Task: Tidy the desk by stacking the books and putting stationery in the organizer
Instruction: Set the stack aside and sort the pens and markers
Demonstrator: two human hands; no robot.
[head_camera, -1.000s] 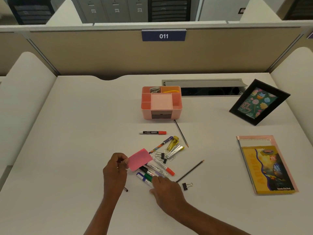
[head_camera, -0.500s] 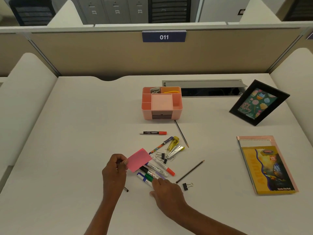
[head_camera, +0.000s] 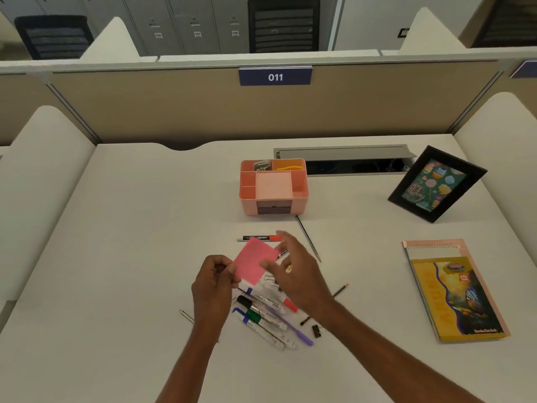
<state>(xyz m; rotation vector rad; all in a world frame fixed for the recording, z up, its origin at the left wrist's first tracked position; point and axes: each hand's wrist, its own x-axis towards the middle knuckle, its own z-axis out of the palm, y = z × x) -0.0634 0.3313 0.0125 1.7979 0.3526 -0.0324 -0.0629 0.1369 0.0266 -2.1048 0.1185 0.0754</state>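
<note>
My left hand [head_camera: 215,286] pinches the left corner of a pink sticky-note pad [head_camera: 252,261] and holds it above the desk. My right hand [head_camera: 299,274] hovers just right of the pad with fingers spread, its thumb at the pad's right edge. Below both hands lies a pile of markers and pens [head_camera: 264,315], with binder clips partly hidden under my right hand. A red-capped marker [head_camera: 258,238] and a pencil [head_camera: 308,238] lie in front of the pink organizer [head_camera: 250,206]. Two stacked books [head_camera: 453,289] rest at the right.
A black photo frame [head_camera: 436,184] leans at the back right, next to an open cable tray [head_camera: 343,154]. A second pencil [head_camera: 340,290] and a black binder clip [head_camera: 316,331] lie under my right forearm. A thin pen [head_camera: 186,315] pokes out left of my left wrist.
My right hand has lifted off the markers and moved up and away to the pink pad. My left hand has raised the pad slightly.
</note>
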